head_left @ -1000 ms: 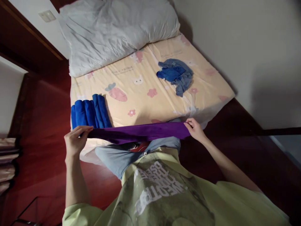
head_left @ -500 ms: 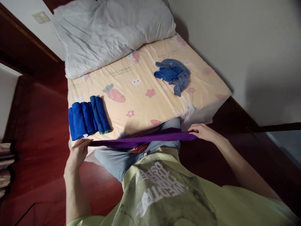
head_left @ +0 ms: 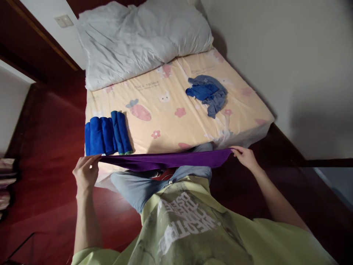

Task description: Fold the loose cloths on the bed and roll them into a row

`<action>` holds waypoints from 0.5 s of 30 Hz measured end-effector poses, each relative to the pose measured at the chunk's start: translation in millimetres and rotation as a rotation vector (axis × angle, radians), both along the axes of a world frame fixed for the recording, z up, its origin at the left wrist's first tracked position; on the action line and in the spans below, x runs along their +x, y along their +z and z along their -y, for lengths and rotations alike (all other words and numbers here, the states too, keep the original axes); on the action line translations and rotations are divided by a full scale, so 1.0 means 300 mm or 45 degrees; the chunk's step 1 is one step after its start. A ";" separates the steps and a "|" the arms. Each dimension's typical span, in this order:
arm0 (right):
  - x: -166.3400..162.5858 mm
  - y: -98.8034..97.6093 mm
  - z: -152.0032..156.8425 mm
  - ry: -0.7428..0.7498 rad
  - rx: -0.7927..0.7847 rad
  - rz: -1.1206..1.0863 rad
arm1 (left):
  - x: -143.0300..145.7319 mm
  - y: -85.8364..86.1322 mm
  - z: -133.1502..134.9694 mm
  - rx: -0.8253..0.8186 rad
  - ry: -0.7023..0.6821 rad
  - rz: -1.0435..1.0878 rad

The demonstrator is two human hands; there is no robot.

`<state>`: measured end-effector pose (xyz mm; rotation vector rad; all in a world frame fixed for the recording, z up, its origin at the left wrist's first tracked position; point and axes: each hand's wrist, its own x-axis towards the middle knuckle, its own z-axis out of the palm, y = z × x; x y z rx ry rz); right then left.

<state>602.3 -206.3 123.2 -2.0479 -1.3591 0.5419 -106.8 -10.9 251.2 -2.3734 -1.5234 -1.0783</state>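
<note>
A purple towel (head_left: pixel 171 159) is stretched between my two hands, above my lap and the near edge of the bed. My left hand (head_left: pixel 86 170) pinches its left end, close to a row of rolled blue towels (head_left: pixel 106 136) lying on the bed's left side. At the other end, my right hand (head_left: pixel 244 156) holds the corner between thumb and fingers. The cloth hangs as a narrow strip, sagging a little in the middle. Farther back on the bed lies a crumpled grey-blue cloth (head_left: pixel 217 101) with a bright blue cloth (head_left: pixel 202 92) on it.
The bed (head_left: pixel 165 121) has a yellow sheet with carrots, flowers and rabbits. A large pale pillow or quilt (head_left: pixel 146 36) covers its far end. A grey wall (head_left: pixel 275 55) stands on the right, and dark red floor (head_left: pixel 52 147) shows on the left.
Both hands have raised the purple towel a little, and more of its width shows. My right hand has shifted slightly right. The view has tilted slightly; the cloths on the bed stay put.
</note>
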 end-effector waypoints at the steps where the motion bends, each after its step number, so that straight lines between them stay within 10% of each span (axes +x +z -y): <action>1: 0.011 0.034 -0.015 -0.038 0.021 -0.061 | 0.005 0.020 -0.008 0.012 0.012 0.000; 15: 0.113 0.639 -0.425 -0.357 0.776 -0.620 | 0.154 0.423 -0.258 -0.261 0.081 0.677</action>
